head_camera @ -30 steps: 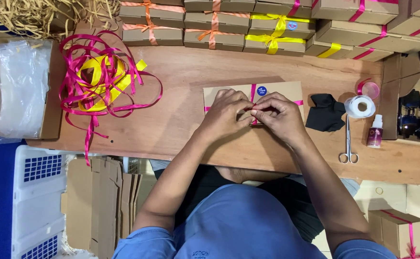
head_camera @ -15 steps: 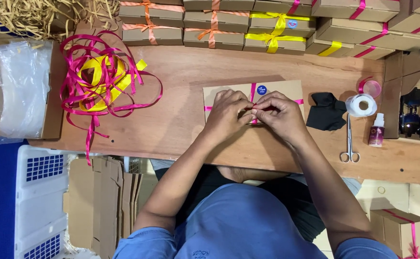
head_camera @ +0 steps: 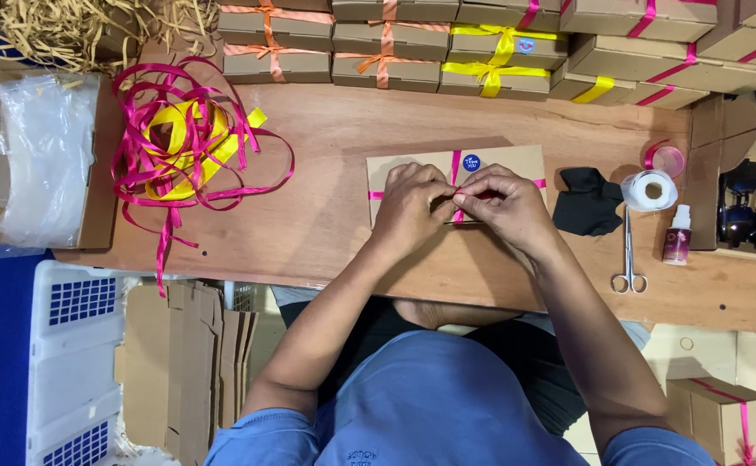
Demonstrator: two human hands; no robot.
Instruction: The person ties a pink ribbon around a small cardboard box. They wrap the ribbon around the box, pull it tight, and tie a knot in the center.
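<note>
At far left of a wooden table, a clear plastic bag lies on a cardboard carton, w/ a loose tangle of pink and yellow ribbon just beside it. Along the back edge: rows of flat brown boxes already tied w/ orange, yellow or pink ribbon.

Centre: a flat kraft box w/ a round blue sticker, crossed by a pink ribbon. Left hand & right hand rest on top of it, fingertips pinched shut on the ribbon where the strands cross; the knot itself is hidden under the fingers.

Box looks light & fairly stiff, likely to dent if pressed hard; best steadied flat by its lid or edges. Ribbon looks thin, soft & slick, so prob. needs a tight pinch close to the crossing.

To the right: a black cloth, a white tape roll, scissors, a small bottle.
</note>
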